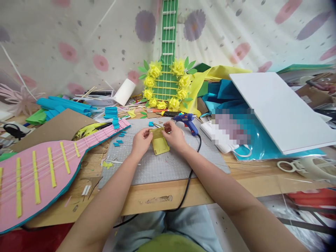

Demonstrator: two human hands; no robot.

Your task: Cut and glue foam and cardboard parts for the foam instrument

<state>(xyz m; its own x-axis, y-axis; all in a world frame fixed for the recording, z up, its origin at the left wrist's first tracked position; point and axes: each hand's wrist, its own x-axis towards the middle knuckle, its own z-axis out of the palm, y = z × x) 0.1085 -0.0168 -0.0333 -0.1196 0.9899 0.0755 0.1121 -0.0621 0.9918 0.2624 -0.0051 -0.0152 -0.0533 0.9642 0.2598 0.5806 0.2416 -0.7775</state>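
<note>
Both my hands meet over a grey cutting mat (160, 168) on a wooden table. My left hand (141, 141) pinches the left top edge of a strip of yellow crepe paper (160, 142). My right hand (174, 134) pinches its right top edge, fingers closed on the paper. The strip hangs down between the hands toward the mat. A blue glue gun (187, 121) lies just behind my right hand, its black cord (193, 164) running past my right forearm and over the table's front edge.
A pink cardboard guitar (39, 171) with yellow bars lies at the left. A green guitar with yellow paper flowers (166, 84) stands behind. A white board (280, 108) leans on blue paper at the right. Blue paper rolls (65, 105), sticks and scraps crowd the back.
</note>
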